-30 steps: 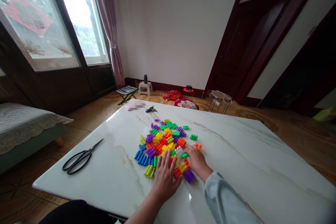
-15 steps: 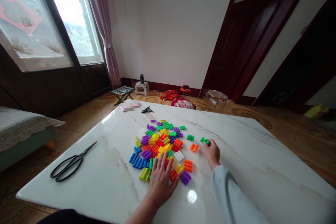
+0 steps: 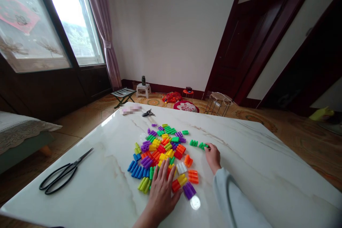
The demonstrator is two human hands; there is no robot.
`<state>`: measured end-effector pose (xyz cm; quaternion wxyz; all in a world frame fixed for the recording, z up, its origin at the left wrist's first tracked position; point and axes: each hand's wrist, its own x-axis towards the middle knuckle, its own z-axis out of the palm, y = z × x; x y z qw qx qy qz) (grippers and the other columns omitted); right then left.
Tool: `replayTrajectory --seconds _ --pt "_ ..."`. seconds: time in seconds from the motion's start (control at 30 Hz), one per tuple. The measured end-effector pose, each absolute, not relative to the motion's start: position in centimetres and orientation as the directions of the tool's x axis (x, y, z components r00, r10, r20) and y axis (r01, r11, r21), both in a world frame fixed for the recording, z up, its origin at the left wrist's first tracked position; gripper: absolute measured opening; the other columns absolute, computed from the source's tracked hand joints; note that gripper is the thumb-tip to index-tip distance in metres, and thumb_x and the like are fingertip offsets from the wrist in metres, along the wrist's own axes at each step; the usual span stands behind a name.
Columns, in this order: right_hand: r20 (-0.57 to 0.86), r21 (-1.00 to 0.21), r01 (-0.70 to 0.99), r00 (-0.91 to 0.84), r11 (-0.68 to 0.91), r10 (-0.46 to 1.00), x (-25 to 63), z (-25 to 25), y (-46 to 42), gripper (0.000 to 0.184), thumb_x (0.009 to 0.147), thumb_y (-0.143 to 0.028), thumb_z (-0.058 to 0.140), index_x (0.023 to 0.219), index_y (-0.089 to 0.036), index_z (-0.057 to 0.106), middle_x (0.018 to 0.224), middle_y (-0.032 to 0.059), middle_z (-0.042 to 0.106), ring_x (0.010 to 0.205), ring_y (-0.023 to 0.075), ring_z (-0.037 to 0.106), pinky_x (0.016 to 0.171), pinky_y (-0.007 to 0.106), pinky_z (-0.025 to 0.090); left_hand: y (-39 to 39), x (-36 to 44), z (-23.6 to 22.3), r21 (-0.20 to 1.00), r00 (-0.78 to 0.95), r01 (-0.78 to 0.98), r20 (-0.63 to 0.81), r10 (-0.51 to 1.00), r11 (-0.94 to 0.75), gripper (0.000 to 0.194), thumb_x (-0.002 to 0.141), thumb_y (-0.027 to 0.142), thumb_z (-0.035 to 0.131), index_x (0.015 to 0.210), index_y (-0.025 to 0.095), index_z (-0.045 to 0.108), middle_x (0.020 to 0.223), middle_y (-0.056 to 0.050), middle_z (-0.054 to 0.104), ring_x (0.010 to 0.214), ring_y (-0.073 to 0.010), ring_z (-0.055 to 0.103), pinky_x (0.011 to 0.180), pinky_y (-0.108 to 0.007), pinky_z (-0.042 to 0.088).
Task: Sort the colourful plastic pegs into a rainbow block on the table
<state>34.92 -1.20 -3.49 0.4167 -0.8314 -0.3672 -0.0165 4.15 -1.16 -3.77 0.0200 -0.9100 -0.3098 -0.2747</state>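
Note:
Many small plastic toy blocks shaped like joined tubes lie in a loose, many-coloured heap (image 3: 160, 146). My left hand (image 3: 162, 185) rests with fingers spread over the near side of the heap, hiding some blocks. At the right, my right hand (image 3: 213, 156) pinches a green block (image 3: 202, 145) between thumb and fingertips, low over the table. Close beside it on the left lies another green block (image 3: 193, 143); I cannot tell whether the two touch. An orange block (image 3: 188, 161) and a white block (image 3: 181, 167) sit at the heap's right edge.
Black-handled scissors (image 3: 65, 172) lie on the left of the white marble-look table (image 3: 107, 192). Small dark pliers or clippers (image 3: 148, 113) and a blurred pinkish item (image 3: 130, 109) are near its far edge. Behind stand a folding stool (image 3: 123, 94) and a white stool (image 3: 143, 89).
My right hand has moved left with the green block, up beside the other green one. The loose orange block now sits nearer the heap. My left hand stays on the heap; the view has shifted slightly.

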Motion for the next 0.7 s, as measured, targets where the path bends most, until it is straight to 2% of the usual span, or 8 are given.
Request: replayTrajectory --seconds 0.13,0.33,0.57,0.7 --pt "0.321 -0.642 0.655 0.701 -0.398 0.637 35.8 -3.4 -0.2 0.02 0.073 -0.017 0.048 0.084 -0.02 0.065 0.088 0.0067 0.064 0.076 0.0208 0.06 0.075 0.033 0.047 -1.2 4.0 -3.6 0.125 0.658 0.581 0.511 0.554 -0.805 0.063 0.085 0.042 0.053 0.143 0.021 0.037 0.151 -0.012 0.032 0.137 -0.0318 0.029 0.11 -0.051 0.026" --pt "0.311 -0.6 0.683 0.678 -0.416 0.666 34.3 -3.5 -1.2 0.019 0.073 -0.017 0.047 0.083 -0.019 0.063 0.089 0.0084 0.064 0.08 0.0222 0.061 0.074 0.033 0.046 -1.2 4.1 -3.2 0.132 0.651 0.578 0.52 0.552 -0.805 0.065 0.085 0.043 0.054 0.144 0.022 0.035 0.151 -0.011 0.033 0.137 -0.0321 0.03 0.109 -0.05 0.027" --pt "0.333 -0.642 0.677 0.668 -0.359 0.665 30.6 -4.6 -0.6 0.029 0.078 -0.022 0.045 0.106 -0.017 0.052 0.094 0.0081 0.064 0.089 0.0209 0.062 0.079 0.029 0.047 -1.3 4.1 -3.4 0.125 0.648 0.59 0.517 0.56 -0.798 0.064 0.086 0.042 0.053 0.143 0.021 0.036 0.152 -0.012 0.03 0.139 -0.0326 0.027 0.109 -0.05 0.027" --pt "0.344 -0.646 0.649 0.718 -0.403 0.606 30.0 -4.4 0.4 0.05 0.076 -0.027 0.051 0.124 -0.014 0.043 0.116 0.0138 0.056 0.092 0.0214 0.062 0.076 0.028 0.048 -1.3 4.1 -3.4 0.105 0.655 0.599 0.507 0.561 -0.794 0.065 0.087 0.045 0.051 0.145 0.021 0.033 0.153 -0.013 0.027 0.14 -0.0321 0.024 0.109 -0.05 0.027"
